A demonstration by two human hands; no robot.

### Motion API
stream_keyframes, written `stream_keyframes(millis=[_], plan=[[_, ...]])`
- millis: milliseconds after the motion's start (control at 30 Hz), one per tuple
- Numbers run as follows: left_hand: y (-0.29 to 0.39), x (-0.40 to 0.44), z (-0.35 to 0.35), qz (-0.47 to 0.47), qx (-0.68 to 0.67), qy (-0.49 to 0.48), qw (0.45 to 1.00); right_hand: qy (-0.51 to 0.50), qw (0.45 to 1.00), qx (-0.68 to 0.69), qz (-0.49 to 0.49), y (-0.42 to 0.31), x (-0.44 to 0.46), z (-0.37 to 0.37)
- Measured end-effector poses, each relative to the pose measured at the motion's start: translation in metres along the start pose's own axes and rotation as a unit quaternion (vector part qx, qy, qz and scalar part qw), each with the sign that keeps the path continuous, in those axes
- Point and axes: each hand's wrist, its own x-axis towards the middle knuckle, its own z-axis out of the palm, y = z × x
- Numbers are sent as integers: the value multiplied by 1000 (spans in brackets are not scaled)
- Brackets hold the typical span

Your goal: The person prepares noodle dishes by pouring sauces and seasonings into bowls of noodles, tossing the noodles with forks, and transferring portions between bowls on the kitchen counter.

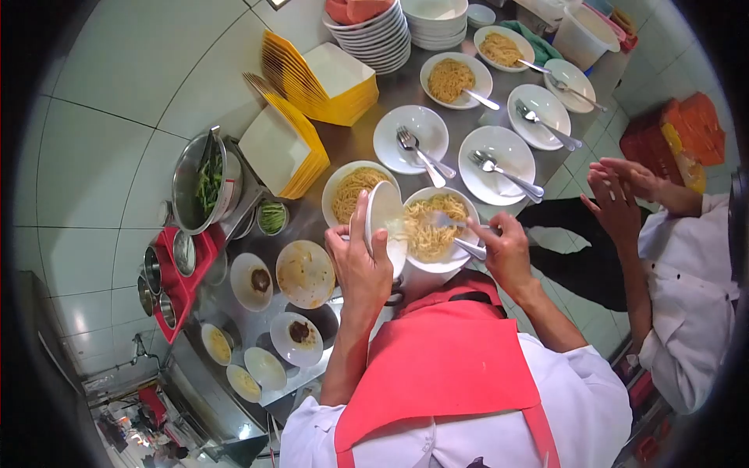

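Note:
My left hand grips a white bowl, tipped on its side at the left edge of a noodle bowl. In that noodle bowl lie pale noodles and a spoon. My right hand is closed on a fork, whose tines reach into the noodles. Just behind my left hand sits another bowl of noodles. A bowl with brown residue stands left of my left wrist.
White bowls with cutlery and more noodle bowls stand behind. Yellow-edged boxes, a pot of greens and a red tray are left. Stacked bowls stand at the back. A co-worker's hands are at right.

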Motion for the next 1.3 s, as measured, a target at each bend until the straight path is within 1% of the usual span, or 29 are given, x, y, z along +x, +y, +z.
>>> stream_keyframes(millis=[33,67,133,200,267,300,333,433,467,500,533,567,667,700,733,800,833,867,900,933,1000,1033,1067,1100,1133,1167,1200,1267,1300], plan=[[3,0,0,-4,-3,1,1000,17,999,44,9,-7,6,-4],[6,2,2,-1,-4,-4,1000,18,999,42,15,-15,13,1],[12,0,5,7,5,-16,1000,44,998,21,-36,-27,20,11],[13,-2,2,15,21,-11,1000,43,998,15,-50,-25,5,10],[10,0,2,14,36,4,999,-58,998,-7,8,-16,-21,-1],[6,-1,1,23,35,10,999,-92,994,-1,56,-15,-28,-5],[2,-3,-1,36,33,16,999,-98,993,1,59,-21,-29,-9],[-1,-5,3,44,20,14,999,-6,997,68,25,-43,-6,-10],[-2,-5,5,45,10,8,999,-8,997,67,21,-43,-8,-6],[-1,-3,6,50,-35,18,998,2,999,51,-14,-42,-8,3],[-4,-2,5,53,-34,23,998,15,998,34,-48,-42,-7,10],[-12,-1,7,66,-41,30,996,-45,998,38,23,-41,-15,7],[-26,1,2,82,-35,41,995,-26,999,7,33,-42,-13,-19],[-29,3,0,103,-55,35,993,14,999,39,30,-50,-7,-18],[-29,6,-1,124,-78,33,989,12,999,38,31,-57,0,-14],[-26,4,-6,131,-80,28,988,-30,1000,5,5,-73,9,-8],[-23,8,-9,145,-79,29,986,-97,992,-4,74,-84,12,-20],[-28,11,-8,147,-76,40,985,-119,987,-57,97,-89,12,-34],[-36,10,-5,134,-119,62,982,-144,976,-108,120,-88,11,-50],[-52,2,-17,110,-152,99,977,-163,969,-94,160,-93,19,-67],[-66,-3,-39,70,-228,139,961,-110,988,-43,104,-93,26,-70],[-82,-10,-40,42,-284,177,941,-43,999,-2,30,-90,26,-62],[-103,-20,-46,22,-339,218,915,-40,998,29,35,-96,31,-62],[-107,-41,-71,-62,-346,216,911,-97,995,4,28,-114,39,-68],[-138,-67,-83,-71,-331,244,909,-45,992,116,-10,-125,39,-63],[-176,-93,-93,-162,-285,280,902,-36,985,170,-4,-123,37,-50],[-211,-117,-100,-248,-243,308,886,-27,988,150,-8,-126,32,-40],[-230,-151,-160,-208,-350,339,848,-1,995,100,-17,-152,22,-25],[-250,-169,-185,-195,-311,361,857,2,996,92,-20,-171,17,-13]])
